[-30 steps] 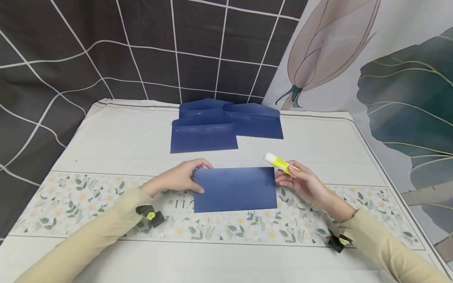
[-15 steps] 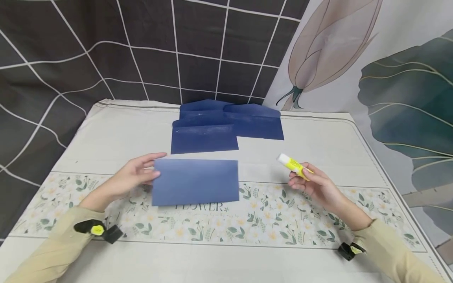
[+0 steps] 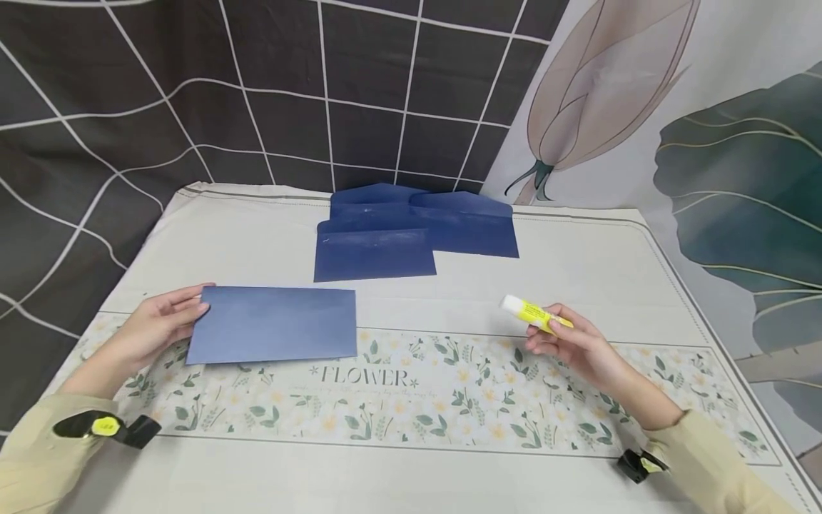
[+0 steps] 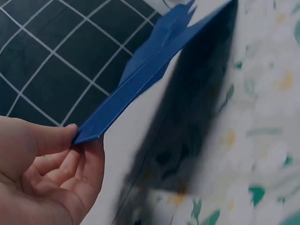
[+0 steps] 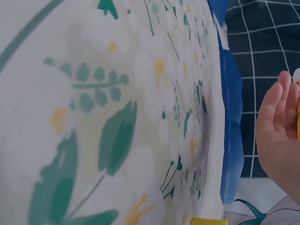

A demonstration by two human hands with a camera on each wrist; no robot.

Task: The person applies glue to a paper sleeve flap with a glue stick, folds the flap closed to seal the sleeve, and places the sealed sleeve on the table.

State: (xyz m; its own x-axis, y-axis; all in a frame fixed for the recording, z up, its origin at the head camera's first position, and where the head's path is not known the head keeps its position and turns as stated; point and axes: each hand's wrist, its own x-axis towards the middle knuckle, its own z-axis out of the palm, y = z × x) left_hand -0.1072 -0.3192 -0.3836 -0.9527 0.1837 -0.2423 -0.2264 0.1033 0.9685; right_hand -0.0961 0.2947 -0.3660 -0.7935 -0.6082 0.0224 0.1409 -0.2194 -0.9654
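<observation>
A blue envelope (image 3: pixel 276 325) hangs over the left part of the table, its plain face up. My left hand (image 3: pixel 154 325) pinches it at its left edge, thumb on top. In the left wrist view the envelope (image 4: pixel 136 79) shows edge-on above its dark shadow on the cloth, with the left hand (image 4: pixel 56 168) at its near corner. On the right, my right hand (image 3: pixel 574 343) holds a yellow glue stick (image 3: pixel 536 314), its white end pointing up and left. Only a sliver of the glue stick (image 5: pixel 298 108) shows beside the right hand (image 5: pixel 281 126) in the right wrist view.
Several blue envelopes (image 3: pixel 375 253) with raised flaps lie overlapping at the back of the table. A pale cloth with a floral band (image 3: pixel 411 400) covers the table (image 3: pixel 270 471). A dark grid curtain (image 3: pixel 270 86) hangs right behind the back edge.
My left hand has carried the envelope leftward from the middle of the table. The right hand, still holding the glue stick, has moved slightly right and a little lower.
</observation>
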